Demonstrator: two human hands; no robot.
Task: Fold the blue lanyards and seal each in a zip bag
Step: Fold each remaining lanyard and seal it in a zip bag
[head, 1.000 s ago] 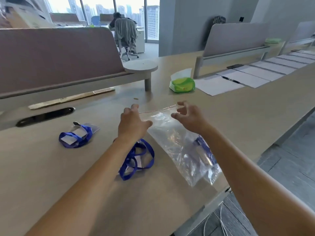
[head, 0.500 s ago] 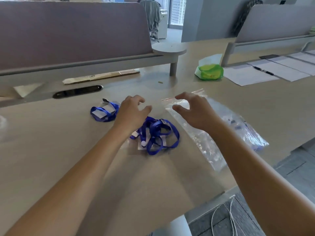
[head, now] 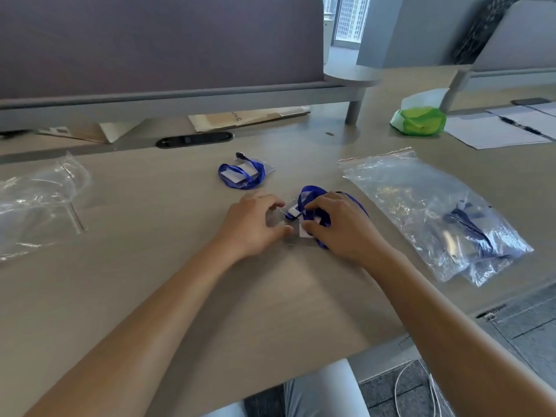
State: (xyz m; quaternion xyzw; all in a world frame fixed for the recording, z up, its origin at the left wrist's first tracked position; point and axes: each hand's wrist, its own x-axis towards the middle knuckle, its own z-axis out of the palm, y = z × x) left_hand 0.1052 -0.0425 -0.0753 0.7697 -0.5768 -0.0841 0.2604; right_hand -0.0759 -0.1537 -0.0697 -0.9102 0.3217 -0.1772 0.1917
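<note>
Hands gathering a loose blue lanyard (head: pixel 313 203) at mid-worktop (head: pixel 150 281) for folding.

Both hands close on the lanyard from either side: the right hand (head: pixel 340 227) has its fingers curled over the blue strap and the white card beneath, holding the bundle down, while the left hand (head: pixel 255 227) pinches narrowly at the clip end, probably so the strap can be doubled into a compact loop. Beyond the lanyard lies a second lanyard (head: pixel 242 175), apparently already coiled, waiting its turn. Right of the lanyard sits a clear zip bag (head: pixel 421 206) with blue lanyards inside, its zip edge turned away from the person, set aside within easy reach. Well left of the lanyard, more clear plastic bags (head: pixel 39 203) lie as supply for bagging.
</note>
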